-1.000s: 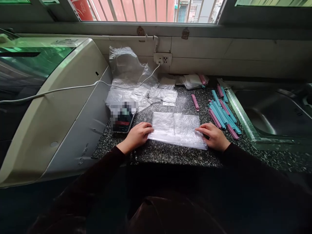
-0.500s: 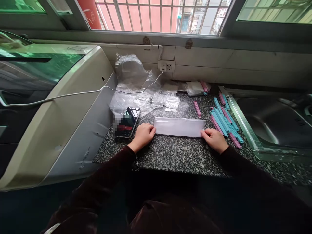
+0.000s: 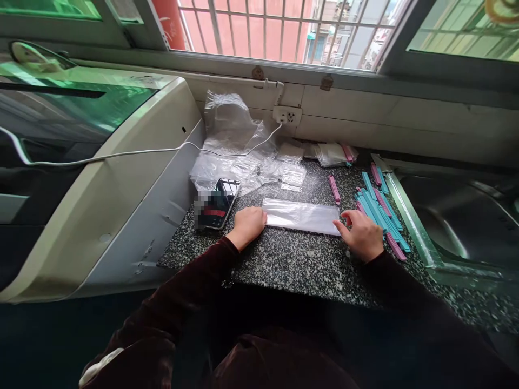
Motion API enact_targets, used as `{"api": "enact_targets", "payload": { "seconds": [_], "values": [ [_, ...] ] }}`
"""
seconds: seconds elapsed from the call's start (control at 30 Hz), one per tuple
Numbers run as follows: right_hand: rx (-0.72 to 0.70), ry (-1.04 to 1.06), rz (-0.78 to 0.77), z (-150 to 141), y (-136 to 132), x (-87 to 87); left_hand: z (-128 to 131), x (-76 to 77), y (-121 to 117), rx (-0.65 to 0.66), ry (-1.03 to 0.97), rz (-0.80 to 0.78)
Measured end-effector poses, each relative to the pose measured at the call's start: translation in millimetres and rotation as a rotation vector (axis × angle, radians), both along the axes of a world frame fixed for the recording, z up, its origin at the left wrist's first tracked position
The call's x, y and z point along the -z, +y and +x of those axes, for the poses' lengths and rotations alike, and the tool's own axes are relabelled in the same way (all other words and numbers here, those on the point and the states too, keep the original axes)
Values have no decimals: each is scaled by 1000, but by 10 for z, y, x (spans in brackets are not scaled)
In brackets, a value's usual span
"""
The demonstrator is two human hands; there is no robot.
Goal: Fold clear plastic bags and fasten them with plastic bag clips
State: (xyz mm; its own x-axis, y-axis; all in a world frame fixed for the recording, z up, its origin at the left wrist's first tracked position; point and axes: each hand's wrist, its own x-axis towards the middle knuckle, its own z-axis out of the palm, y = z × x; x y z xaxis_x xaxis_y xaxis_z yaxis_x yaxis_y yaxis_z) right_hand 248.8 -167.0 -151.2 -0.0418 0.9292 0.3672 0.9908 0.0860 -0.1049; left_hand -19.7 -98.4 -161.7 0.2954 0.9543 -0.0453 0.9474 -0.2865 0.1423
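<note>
A clear plastic bag [image 3: 302,216], folded into a narrow strip, lies flat on the speckled granite counter [image 3: 292,259]. My left hand [image 3: 248,226] is curled at the strip's left end, its fingers pressing on the plastic. My right hand [image 3: 362,234] rests at the right end with its fingers spread a little and the fingertips on the bag's corner. Right beside my right hand lies a pile of blue and pink sealing clips [image 3: 381,213]. One pink clip [image 3: 334,189] lies alone behind the bag.
A phone [image 3: 219,204] lies left of my left hand. Behind it are crumpled clear bags [image 3: 233,146], small packets [image 3: 292,174], a wall socket [image 3: 287,115] with a white cable [image 3: 121,154]. A steel sink [image 3: 462,216] is right; a white appliance [image 3: 101,178] left.
The bag, spread flat a second ago, has been folded over into a narrow strip. Both hands stayed at its ends, and the view has tilted up slightly.
</note>
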Motion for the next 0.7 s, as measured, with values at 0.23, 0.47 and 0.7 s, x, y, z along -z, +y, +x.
{"api": "enact_targets", "payload": {
  "seconds": [0.23, 0.47, 0.7],
  "values": [
    [-567, -208, 114, -672, 74, 49, -74, -122, 53, -22, -234, -249],
    [-533, -120, 203, -578, 254, -169, -302, -371, 88, 126, -864, 5],
    [-561, 314, 31, -364, 261, -592, -99, -649, 130, 493, -853, 173]
  ]
}}
